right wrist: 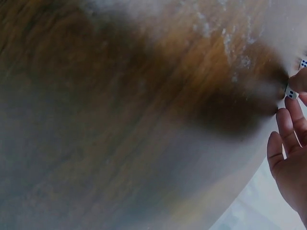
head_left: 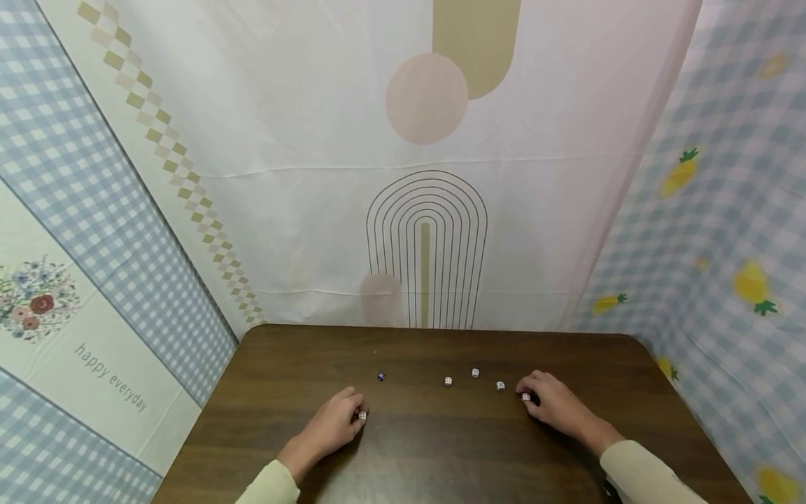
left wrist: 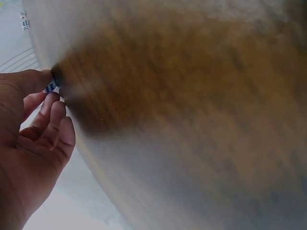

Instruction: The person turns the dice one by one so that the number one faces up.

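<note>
My left hand (head_left: 336, 422) pinches a white die (head_left: 362, 416) between thumb and fingers, low over the table's left part. The left wrist view shows dark pips on that die (left wrist: 50, 86) at the fingertips. On the right side, my right hand (head_left: 557, 404) has thumb and fingers around another white die (head_left: 525, 397). Part of this die (right wrist: 290, 93) shows beneath the thumb in the right wrist view. Between the hands lie three white dice, a left one (head_left: 448, 381), a farther one (head_left: 475, 373) and one (head_left: 500, 386) near my right fingers. A dark blue die (head_left: 381, 376) lies beyond my left hand.
The dark brown wooden table (head_left: 441, 455) has rounded far corners. Behind it hangs a pale printed cloth (head_left: 302, 231). Blue checked cloths hang at both sides, the right one (head_left: 711, 231) printed with pineapples.
</note>
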`<state>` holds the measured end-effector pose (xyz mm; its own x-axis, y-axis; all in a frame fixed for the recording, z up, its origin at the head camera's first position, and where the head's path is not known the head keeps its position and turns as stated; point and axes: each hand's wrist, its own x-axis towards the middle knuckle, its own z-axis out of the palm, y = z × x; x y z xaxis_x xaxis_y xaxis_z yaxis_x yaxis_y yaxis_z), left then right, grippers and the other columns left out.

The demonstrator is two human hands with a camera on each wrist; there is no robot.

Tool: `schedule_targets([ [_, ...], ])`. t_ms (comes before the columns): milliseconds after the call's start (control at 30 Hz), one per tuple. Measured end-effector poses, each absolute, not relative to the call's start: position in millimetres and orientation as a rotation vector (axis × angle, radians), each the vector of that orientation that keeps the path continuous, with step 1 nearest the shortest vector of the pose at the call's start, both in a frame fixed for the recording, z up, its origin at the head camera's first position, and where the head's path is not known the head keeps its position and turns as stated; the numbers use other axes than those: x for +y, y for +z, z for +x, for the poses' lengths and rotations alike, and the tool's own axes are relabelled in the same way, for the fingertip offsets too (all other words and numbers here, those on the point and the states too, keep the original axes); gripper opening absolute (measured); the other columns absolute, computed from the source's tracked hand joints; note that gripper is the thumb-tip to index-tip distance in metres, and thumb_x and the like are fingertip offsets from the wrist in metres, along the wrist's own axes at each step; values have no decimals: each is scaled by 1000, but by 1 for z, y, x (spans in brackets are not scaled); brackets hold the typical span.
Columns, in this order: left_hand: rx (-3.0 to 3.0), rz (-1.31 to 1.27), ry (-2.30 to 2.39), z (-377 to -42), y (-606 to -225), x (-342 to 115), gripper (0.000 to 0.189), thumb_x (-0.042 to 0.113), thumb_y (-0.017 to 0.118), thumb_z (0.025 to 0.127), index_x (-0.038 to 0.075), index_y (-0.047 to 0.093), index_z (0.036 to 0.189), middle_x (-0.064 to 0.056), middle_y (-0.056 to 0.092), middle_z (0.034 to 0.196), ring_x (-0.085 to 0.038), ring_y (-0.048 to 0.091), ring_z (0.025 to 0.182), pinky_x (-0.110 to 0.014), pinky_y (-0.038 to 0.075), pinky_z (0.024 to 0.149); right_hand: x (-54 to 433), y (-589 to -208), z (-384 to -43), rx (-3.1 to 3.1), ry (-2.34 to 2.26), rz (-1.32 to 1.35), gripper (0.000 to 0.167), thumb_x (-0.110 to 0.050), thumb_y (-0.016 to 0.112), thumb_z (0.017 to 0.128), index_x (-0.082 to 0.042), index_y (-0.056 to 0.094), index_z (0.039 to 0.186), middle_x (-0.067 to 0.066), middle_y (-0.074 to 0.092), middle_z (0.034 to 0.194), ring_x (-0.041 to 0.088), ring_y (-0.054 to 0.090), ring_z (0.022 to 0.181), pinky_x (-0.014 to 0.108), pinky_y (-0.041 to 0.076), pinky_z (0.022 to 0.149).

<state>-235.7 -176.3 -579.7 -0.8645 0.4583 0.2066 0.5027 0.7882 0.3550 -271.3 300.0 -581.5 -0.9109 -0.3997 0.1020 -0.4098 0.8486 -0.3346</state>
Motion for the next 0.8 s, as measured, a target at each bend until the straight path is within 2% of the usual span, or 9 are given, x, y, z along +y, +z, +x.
schedule_targets([
  [233,-2863,-776,-601,-236,-581,-177,18,12,80,87,18,63,85,8,49,84,-3,48,74,-25,46,66,305,-585,-270,-2964,687,629,22,-11,79,88,-17,69,106,-9,62,99,8,57,90,32,52,78],
  [467,-2858,-779,-619,-236,-580,-178,16,11,80,86,17,65,86,8,51,85,-3,51,76,-26,48,67,306,-588,-269,-2933,698,634,21,-11,79,88,-19,68,103,-11,61,98,6,56,90,30,52,78],
  [800,-2854,-775,-600,-236,-580,-178,18,13,80,87,19,63,85,10,47,84,-2,47,74,-25,45,66,304,-587,-269,-2955,688,599,18,-12,78,90,-20,67,102,-11,61,97,7,56,90,32,51,79],
])
